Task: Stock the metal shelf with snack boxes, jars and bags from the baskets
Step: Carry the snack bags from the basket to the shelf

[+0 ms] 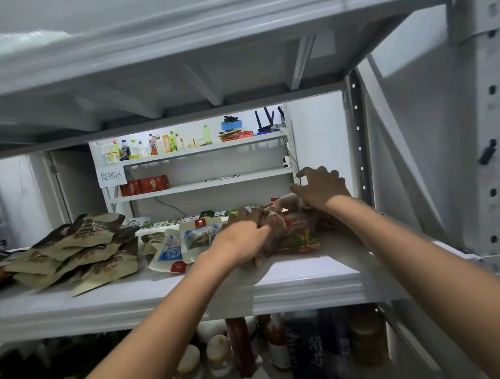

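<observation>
Arms outstretched over shelf [304, 275]; left hand [239, 238] grips snack bag [298, 238]; right hand [320, 189] palm-down, grasp unclear.

Metal shelf [304, 274]: tan pouches [82, 254], white bags [185, 243], red bags [301, 240].

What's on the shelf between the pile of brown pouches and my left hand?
Some white pouches with blue labels lie there on the shelf, between the brown pouches and the left hand, which grips a clear packet. The head view shows this.
</observation>
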